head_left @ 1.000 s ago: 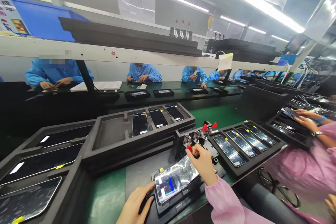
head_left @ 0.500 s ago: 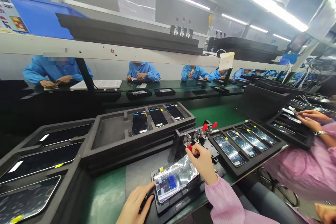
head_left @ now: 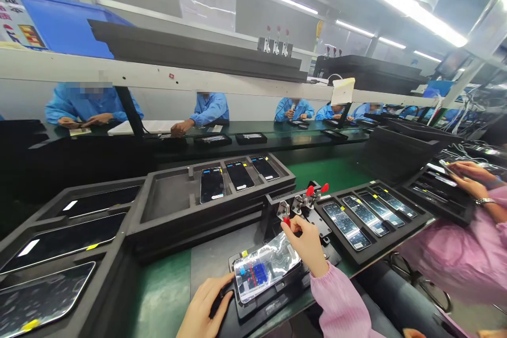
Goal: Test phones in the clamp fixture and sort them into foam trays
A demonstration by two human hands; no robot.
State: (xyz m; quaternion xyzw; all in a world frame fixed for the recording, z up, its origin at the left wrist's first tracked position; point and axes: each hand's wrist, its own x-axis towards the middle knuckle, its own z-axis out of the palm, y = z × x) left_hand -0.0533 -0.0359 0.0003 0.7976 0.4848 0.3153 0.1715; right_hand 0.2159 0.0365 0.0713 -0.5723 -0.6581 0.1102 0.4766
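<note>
In front of me a smartphone (head_left: 267, 269) under clear film lies in a black clamping fixture (head_left: 263, 307). Its screen is lit, with blue and red patches. My right hand (head_left: 307, 243) is closed on the red handle of a toggle clamp (head_left: 285, 219) at the fixture's back, above the phone's right end. At the left end, my left hand (head_left: 208, 303) curls its thumb and fingers around a black part of the fixture's edge, with its fingertips beside the phone. More toggle clamps with red tips (head_left: 310, 191) stand upright behind my right hand.
A foam tray (head_left: 356, 260) of several film-covered phones lies right of the fixture. Black trays (head_left: 148, 227) with phones stand behind and left. A co-worker's hands (head_left: 473, 179) work at the far right. A white shelf beam (head_left: 222, 80) crosses overhead; people in blue sit beyond.
A light-blue patch and red marks now show on the phone's screen. My hands stay in place. Across the bench, one person in blue has stretched an arm to the left.
</note>
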